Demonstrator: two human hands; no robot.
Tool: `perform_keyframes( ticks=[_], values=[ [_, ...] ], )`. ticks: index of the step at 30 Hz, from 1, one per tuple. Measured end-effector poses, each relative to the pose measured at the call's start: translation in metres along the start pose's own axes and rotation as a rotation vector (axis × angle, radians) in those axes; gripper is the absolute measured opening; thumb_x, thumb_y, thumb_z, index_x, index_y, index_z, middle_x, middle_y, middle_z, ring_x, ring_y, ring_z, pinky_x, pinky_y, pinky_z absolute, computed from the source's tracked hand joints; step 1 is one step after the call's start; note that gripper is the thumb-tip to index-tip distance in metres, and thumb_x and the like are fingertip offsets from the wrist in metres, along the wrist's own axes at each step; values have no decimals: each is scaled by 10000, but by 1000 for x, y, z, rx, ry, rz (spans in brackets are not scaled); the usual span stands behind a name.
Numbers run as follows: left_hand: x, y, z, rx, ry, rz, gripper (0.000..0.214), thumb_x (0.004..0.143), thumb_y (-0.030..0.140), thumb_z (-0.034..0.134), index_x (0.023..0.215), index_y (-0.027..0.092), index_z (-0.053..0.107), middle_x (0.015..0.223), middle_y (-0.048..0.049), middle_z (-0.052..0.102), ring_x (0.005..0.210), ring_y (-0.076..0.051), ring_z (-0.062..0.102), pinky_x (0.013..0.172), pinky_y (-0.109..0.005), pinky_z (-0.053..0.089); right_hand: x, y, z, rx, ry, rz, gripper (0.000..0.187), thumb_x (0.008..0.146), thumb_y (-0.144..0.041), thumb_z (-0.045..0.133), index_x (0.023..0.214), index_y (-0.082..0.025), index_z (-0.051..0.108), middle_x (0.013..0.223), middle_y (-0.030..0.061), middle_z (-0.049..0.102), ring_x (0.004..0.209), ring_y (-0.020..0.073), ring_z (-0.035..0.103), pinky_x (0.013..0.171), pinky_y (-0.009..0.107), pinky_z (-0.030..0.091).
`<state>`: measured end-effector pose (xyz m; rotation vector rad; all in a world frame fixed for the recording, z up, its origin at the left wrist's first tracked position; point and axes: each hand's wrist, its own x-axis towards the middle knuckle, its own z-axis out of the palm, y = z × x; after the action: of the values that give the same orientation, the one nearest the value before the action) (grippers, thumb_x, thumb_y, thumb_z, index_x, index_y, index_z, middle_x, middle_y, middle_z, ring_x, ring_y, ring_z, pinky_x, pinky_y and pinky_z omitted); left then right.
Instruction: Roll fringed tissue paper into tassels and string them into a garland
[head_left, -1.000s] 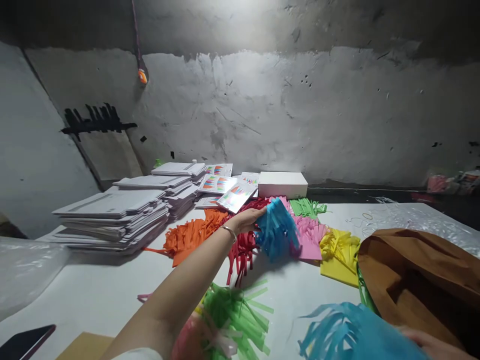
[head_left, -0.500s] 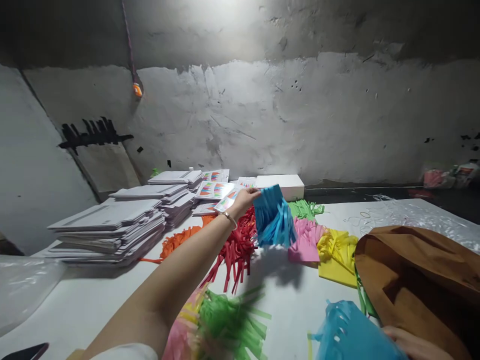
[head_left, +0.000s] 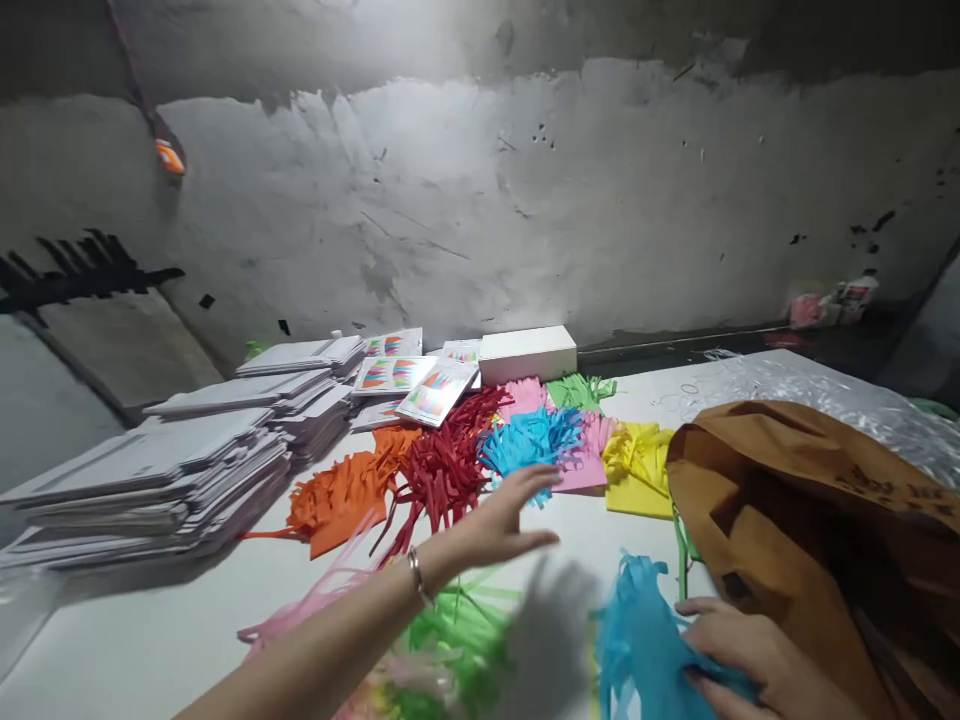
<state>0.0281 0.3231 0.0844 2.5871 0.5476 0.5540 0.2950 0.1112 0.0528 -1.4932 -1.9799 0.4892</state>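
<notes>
Fringed blue paper (head_left: 637, 640) in right hand (head_left: 750, 655)

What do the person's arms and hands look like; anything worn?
Both hands are bare, no gloves or rings visible. The left hand leads from a bare forearm with a thin metallic bracelet at the wrist; no sleeve shows. The right hand is cut off at the wrist by the frame.

The near blue fringe (head_left: 641, 640) is soft blue paper cut into long strips. It is bunched up at the front of the white table (head_left: 150, 640), with its strips poking up. The far blue fringe (head_left: 532, 440) lies flat and spread out farther back, just beside the red fringe (head_left: 442, 465) and partly on the pink fringe (head_left: 592, 455).
</notes>
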Motion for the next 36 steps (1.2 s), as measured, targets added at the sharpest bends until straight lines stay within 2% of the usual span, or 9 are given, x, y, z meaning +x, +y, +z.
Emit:
perform_keyframes(
  ticks=[3,6,12,17,20,24,30,33,36],
  values=[
    [-7,78,9,-59,-230,338,891,788,597,753,1510,230,380,1507,-144,513,1435,-338,402,1243,-535,163,7,-39,-12,26,-154,-92,163,879,-265,605,908,-217,758,942,64,759,949,221,702,863,265,549],
    [-9,127,16,-76,-344,374,862,854,658,633,1522,180,371,1236,-173,696,1131,-344,650,1207,-628,130,1,-69,-33,89,-233,-170,187,902,-238,558,880,-221,743,894,49,744,833,182,681,784,237,529],
    [-35,139,33,-582,-569,24,572,713,748,706,736,176,729,821,-117,736,759,-260,661,850,-411,533,-27,-75,-69,412,-246,-50,212,902,-336,619,853,-176,749,724,25,669,661,146,584,614,217,446],
    [-78,161,85,-1530,-665,-366,790,554,735,759,1021,99,732,844,-119,732,707,-277,703,680,-386,555,-25,-47,-46,925,-237,241,375,750,-479,797,812,-120,706,735,14,623,661,115,559,614,208,439],
    [-102,170,114,-1683,-704,-408,905,474,640,820,1182,92,690,748,-89,709,515,-196,633,538,-321,522,-24,-29,-31,948,-262,303,474,691,-553,813,850,-122,699,737,19,641,636,115,586,622,231,475],
    [-110,158,104,-1194,-701,-492,839,570,561,796,1285,161,618,580,26,600,380,-131,507,401,-244,439,-28,-10,-48,843,-262,309,507,667,-570,821,836,-101,734,760,65,697,649,153,641,645,279,526],
    [-102,140,21,-368,-235,-432,264,870,433,627,940,185,682,780,-34,623,734,-191,564,698,-296,508,-62,-34,-92,279,-64,28,199,912,-288,653,1009,-179,788,930,51,774,847,191,716,749,245,555],
    [-134,131,5,-132,-84,-399,230,923,260,534,1089,232,690,1020,-82,685,968,-255,597,917,-383,480,-90,-52,-45,-260,183,-486,358,949,-62,482,1186,-179,724,1132,93,762,1040,201,722,926,322,571],
    [-188,123,19,295,-36,-384,527,827,90,530,1311,274,628,1260,-119,670,1189,-323,587,1047,-499,440,-116,-52,43,-464,401,-655,450,881,55,396,1129,-127,724,1102,122,766,1079,235,712,978,419,560]
  ],
)
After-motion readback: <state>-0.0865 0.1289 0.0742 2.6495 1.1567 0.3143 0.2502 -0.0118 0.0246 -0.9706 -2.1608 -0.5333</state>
